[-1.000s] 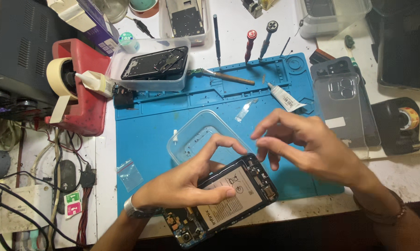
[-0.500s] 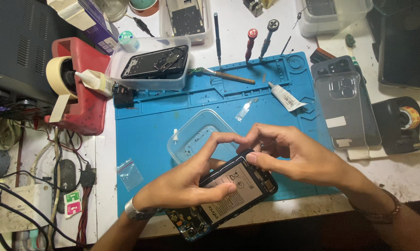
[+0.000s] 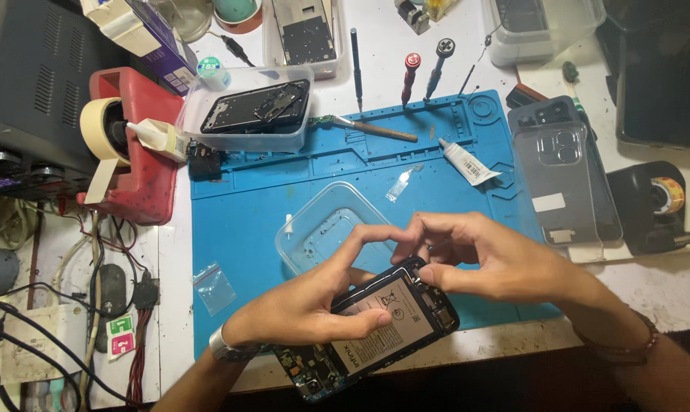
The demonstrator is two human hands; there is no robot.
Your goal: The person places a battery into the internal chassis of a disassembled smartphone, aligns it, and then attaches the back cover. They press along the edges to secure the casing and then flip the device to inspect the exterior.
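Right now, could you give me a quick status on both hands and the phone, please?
Left hand cradles opened phone from below. Right hand pinches its top edge. Clear plastic tub sits just behind on blue mat; nothing blocking.

I am looking down at a phone repair bench, a small electronics workshop. A blue silicone repair mat (image 3: 269, 221) with moulded tool slots covers the white worktop (image 3: 658, 282). Along its top edge lie precision screwdrivers (image 3: 410, 76), a small brush (image 3: 368, 128) and a white tube of adhesive (image 3: 467, 162). Clear plastic tubs (image 3: 246, 126) hold stripped phone frames and boards. A red tape dispenser (image 3: 143, 152) carries a roll of masking tape (image 3: 93, 126), and a black one (image 3: 654, 206) sits on the right beside a clear phone case (image 3: 562, 179). On the left I see a tangle of cables (image 3: 93, 259) and a dark metal equipment box (image 3: 28, 84). My hands hold an opened phone (image 3: 391, 317), its battery showing.
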